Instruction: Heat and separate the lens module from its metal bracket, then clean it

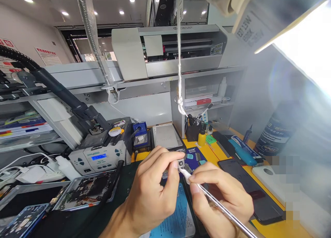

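The left hand [152,183] has its thumb and forefinger pinched on a small lens module [180,163], whose round lens shows just past those fingertips. The right hand [222,196] is closed in a pen grip around a slim metal tool [219,205], which slants up toward the left hand. The tool's white tip [184,173] meets the module's lower edge, though whether they actually touch is too small to tell.

Between and below the hands lies a blue panel [181,210], partly covered by the left hand. Just beyond the fingertips is a dark blue card [193,157]. Right of the right hand lies a black phone [252,189], with a teal knife-like item [245,153] farther off. Left of the left hand are an opened tablet [88,188] and, behind it, a station [85,158] with a lit display. A yellow bottle [201,140] stands beyond the right hand.
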### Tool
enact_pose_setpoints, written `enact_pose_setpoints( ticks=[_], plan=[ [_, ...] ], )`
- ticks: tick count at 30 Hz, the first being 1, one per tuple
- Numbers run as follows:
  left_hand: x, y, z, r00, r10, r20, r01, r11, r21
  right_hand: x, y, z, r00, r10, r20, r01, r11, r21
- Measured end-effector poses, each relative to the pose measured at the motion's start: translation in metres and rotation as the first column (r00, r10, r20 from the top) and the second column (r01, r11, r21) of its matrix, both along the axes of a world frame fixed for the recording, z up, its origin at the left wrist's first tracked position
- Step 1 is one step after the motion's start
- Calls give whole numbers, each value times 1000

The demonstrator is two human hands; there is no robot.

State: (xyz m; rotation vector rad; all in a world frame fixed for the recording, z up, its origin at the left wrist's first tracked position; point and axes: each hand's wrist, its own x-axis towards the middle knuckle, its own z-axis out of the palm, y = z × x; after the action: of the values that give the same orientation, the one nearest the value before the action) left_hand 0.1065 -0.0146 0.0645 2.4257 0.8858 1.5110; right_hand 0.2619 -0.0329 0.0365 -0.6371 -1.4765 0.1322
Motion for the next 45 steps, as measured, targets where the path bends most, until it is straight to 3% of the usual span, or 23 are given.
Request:
enact_pose_setpoints(
  ticks=[34, 45],
  plan=[
    [-4, 5, -4, 999, 30, 24, -28, 997, -74, 1, 7, -8, 999, -8, 36, 8, 1000, -10],
    [-3, 5, -5, 999, 34, 24, -33, 998, -45, 1, 2, -5, 1000, -5, 27, 5, 1000, 1]
  ],
)
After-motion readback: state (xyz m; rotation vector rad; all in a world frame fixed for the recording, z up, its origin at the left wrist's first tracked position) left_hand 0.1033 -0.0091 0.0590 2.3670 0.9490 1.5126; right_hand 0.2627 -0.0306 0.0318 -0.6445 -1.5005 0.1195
